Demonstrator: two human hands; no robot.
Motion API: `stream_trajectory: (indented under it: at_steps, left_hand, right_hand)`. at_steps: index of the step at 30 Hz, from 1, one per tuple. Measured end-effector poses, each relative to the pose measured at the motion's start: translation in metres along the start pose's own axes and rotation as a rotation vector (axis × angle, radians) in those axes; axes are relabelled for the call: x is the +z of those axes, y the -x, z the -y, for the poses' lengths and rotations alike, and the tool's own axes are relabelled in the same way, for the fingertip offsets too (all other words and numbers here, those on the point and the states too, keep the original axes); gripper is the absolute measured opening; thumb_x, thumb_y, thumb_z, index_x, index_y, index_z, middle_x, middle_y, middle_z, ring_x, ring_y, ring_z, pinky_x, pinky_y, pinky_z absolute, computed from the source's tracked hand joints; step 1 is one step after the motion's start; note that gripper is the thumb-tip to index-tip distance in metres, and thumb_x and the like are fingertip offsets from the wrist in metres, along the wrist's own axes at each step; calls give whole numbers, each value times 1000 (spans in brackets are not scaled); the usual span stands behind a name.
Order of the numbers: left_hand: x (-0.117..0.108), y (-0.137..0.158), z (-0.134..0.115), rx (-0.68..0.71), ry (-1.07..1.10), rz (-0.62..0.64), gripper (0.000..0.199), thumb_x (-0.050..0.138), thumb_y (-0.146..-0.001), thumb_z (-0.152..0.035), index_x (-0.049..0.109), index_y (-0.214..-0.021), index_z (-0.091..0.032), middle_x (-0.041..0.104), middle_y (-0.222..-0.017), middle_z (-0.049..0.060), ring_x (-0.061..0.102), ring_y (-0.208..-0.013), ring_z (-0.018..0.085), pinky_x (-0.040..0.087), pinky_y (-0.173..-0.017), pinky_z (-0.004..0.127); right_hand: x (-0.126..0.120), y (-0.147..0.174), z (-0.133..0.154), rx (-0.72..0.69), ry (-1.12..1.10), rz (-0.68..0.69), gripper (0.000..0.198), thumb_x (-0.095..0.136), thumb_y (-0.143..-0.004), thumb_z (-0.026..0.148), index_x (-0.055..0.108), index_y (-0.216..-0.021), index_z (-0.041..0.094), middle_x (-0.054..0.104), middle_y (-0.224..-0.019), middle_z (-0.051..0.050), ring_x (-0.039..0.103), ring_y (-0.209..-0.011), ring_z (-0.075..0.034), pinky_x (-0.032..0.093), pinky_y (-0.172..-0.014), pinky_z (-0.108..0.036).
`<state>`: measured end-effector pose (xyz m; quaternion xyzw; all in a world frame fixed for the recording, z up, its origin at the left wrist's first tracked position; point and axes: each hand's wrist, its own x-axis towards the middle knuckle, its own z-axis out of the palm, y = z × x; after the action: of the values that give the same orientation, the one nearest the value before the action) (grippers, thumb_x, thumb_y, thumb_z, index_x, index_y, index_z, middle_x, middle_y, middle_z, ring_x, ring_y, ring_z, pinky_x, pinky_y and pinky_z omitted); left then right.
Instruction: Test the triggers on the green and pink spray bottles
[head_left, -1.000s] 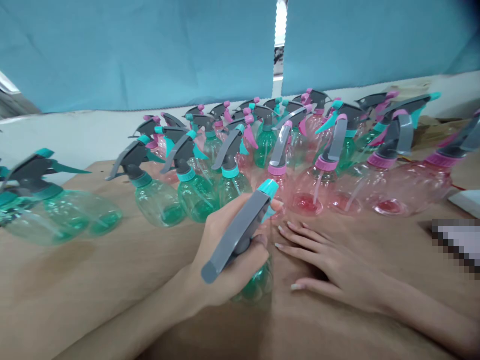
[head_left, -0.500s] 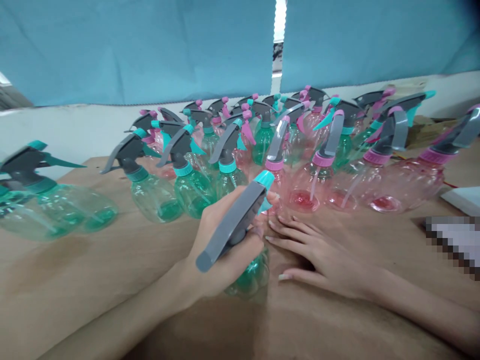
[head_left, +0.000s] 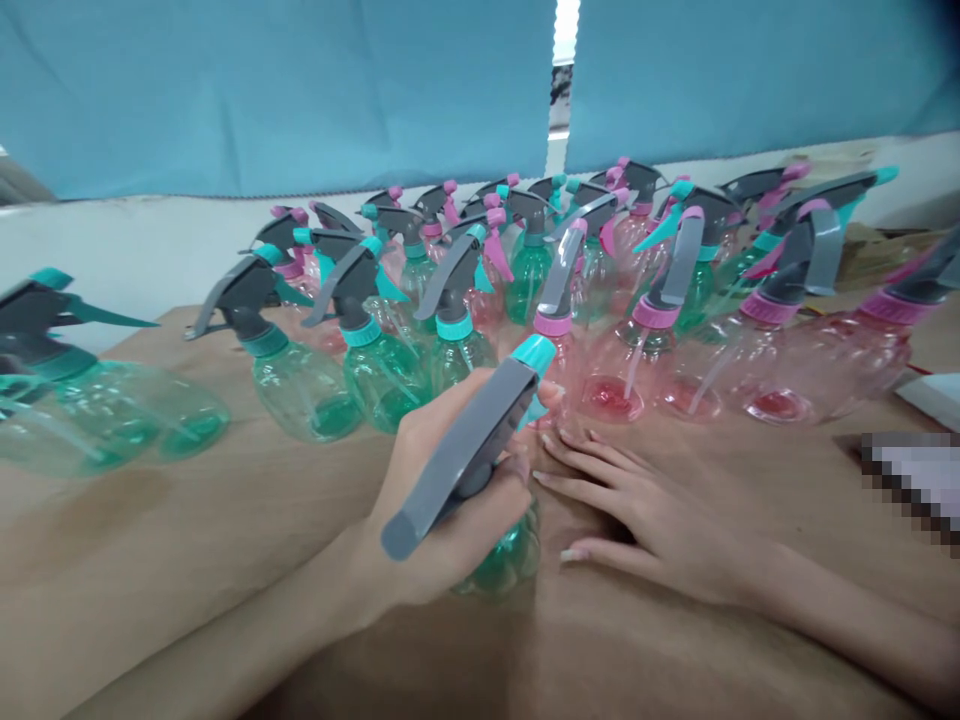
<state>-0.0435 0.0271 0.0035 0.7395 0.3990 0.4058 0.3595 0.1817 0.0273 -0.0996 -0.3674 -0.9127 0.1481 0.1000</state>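
Holding one green spray bottle steady as the right hand edges nearer

The green spray bottle (head_left: 469, 447) is in the left hand (head_left: 415, 450), which is wrapped closely around its neck below the grey head. The turquoise nozzle points ahead, away from the person. Whether the bottle's base bears on the table (head_left: 277, 560) cannot be told.

Just to the right of that bottle, the right hand (head_left: 637, 510) is palm down with its fingers spread, holding nothing visible, and appears to rest on the table. Compared with a second ago, it lies slightly closer to the bottle, while the left hand's grip looks the same. That reads as a near-pause in the handling: one bottle is held apart, and no change shows among the others.

Directly ahead of the left hand and toward its left stand green bottles (head_left: 306, 395) with turquoise collars; more green ones (head_left: 139, 410) sit well out to its left. Ahead of the right hand is a row of pink bottles (head_left: 615, 378), with mixed green and pink bottles (head_left: 529, 282) crowded behind.

Well to the right of the right hand lies a pixelated pale object (head_left: 916, 475), unreadable. Beyond everything hangs a blue sheet (head_left: 285, 100).
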Motion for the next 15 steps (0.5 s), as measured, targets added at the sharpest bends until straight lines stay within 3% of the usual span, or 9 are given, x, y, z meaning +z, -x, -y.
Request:
stream_trajectory:
  at_steps: [15]
  left_hand:
    - [0, 0, 2, 37, -163, -24, 32, 47, -69, -16, 62, -96, -23, 40, -64, -5, 40, -55, 15, 44, -56, 28]
  right_hand:
    - [2, 0, -1, -12, -5, -16, 60, 45, -98, 55, 32, -152, 32, 29, -160, -3, 23, -147, -30, 28, -116, -57]
